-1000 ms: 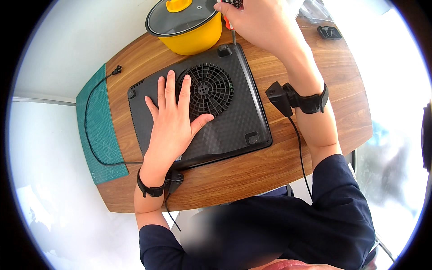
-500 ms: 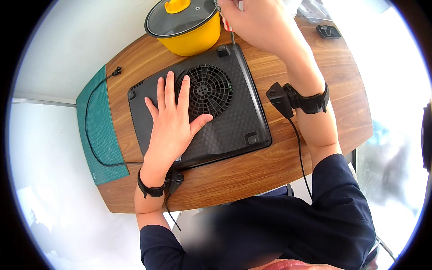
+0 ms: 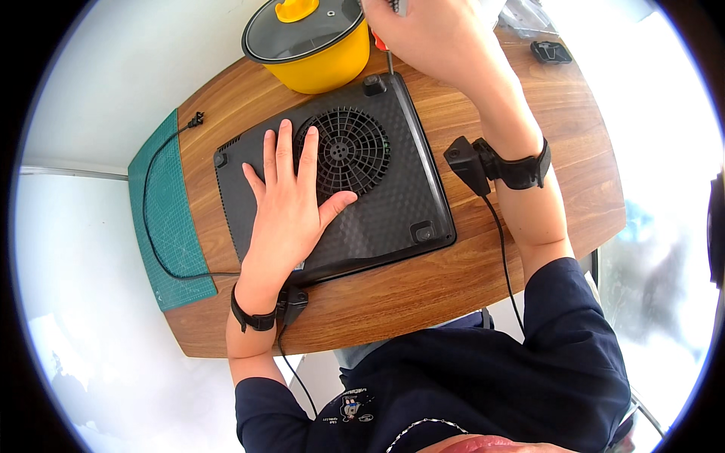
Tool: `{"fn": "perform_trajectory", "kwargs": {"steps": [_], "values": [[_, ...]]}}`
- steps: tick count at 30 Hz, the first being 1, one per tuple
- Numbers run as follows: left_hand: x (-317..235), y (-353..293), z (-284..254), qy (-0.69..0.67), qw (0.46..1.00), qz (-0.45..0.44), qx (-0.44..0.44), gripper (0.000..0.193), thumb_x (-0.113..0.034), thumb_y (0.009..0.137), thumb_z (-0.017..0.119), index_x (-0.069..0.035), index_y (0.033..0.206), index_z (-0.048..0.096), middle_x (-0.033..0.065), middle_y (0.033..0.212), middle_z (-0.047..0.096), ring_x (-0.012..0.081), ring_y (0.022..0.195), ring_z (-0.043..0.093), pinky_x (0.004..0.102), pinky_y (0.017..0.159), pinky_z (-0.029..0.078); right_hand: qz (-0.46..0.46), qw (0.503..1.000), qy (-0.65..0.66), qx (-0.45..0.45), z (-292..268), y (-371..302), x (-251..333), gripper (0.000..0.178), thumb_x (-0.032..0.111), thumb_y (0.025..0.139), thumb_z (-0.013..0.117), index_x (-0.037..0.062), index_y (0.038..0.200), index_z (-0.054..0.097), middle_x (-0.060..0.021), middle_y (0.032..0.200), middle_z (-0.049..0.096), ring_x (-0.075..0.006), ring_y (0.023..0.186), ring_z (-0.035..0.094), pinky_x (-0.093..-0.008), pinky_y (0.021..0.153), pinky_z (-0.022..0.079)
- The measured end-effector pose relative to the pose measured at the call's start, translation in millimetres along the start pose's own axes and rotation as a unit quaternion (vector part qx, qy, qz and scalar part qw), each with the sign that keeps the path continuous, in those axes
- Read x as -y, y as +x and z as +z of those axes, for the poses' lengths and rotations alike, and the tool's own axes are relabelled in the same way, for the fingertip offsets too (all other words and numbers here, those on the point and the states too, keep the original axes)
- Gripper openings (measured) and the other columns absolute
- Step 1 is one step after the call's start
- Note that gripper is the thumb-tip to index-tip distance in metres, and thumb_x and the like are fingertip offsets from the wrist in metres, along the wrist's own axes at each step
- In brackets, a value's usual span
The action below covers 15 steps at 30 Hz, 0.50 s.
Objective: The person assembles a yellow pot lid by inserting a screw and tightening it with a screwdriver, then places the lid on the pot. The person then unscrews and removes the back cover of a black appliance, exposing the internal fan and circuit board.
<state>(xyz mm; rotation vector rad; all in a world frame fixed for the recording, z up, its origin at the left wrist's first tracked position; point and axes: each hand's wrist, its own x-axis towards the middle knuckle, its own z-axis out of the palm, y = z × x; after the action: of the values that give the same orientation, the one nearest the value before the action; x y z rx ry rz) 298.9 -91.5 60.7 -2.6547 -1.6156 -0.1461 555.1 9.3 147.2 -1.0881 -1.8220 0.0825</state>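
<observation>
A black induction cooker (image 3: 377,219) lies upside down on the wooden table, its round fan grille (image 3: 349,151) and corner feet facing up. My left hand (image 3: 291,200) rests flat on its underside with fingers spread, the fingertips by the grille's left edge. At the cooker's far right corner, my right hand (image 3: 430,45) is closed around a screwdriver (image 3: 390,63). A bit of its red handle and its metal shaft show below the hand, and the shaft points down to the corner beside a foot. The fingers on the handle are partly cut off by the upper edge.
A yellow pot (image 3: 321,66) with a glass lid stands just behind the cooker. The power cord (image 3: 147,196) loops over a green cutting mat (image 3: 177,226) on the left. At the far right are a small black plastic part (image 3: 550,53) and a clear plastic bag (image 3: 526,19).
My right hand has turned slightly around the screwdriver, and less of the red handle shows. The left hand and the cooker have stayed in place.
</observation>
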Motion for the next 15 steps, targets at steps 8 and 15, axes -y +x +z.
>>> {"fn": "perform_trajectory", "kwargs": {"steps": [8,15], "values": [[-0.3,0.6,-0.4,0.001,1.0,0.0,0.001,0.098,-0.066,0.091,0.062,-0.007,0.162,0.029,0.0266,0.168,0.018,0.0502,0.153,0.021,0.0826,0.108,0.026,0.009,1.0,0.003,-0.008,-5.3,0.6,7.8,0.037,0.009,0.089,0.072,-0.0002,0.123,0.062,-0.0269,0.111,0.069,-0.0456,0.105,0.065,-0.0495,0.09,0.051],[0.7,1.5,0.1,0.007,1.0,0.002,-0.003,0.098,-0.067,0.091,0.062,-0.007,0.162,0.029,0.0265,0.168,0.018,0.05,0.153,0.021,0.0826,0.107,0.026,0.013,1.0,0.004,-0.008,-5.8,3.5,7.5,0.036,0.007,0.088,0.072,-0.0014,0.122,0.062,-0.0262,0.112,0.069,-0.0458,0.104,0.066,-0.0487,0.09,0.052]]}}
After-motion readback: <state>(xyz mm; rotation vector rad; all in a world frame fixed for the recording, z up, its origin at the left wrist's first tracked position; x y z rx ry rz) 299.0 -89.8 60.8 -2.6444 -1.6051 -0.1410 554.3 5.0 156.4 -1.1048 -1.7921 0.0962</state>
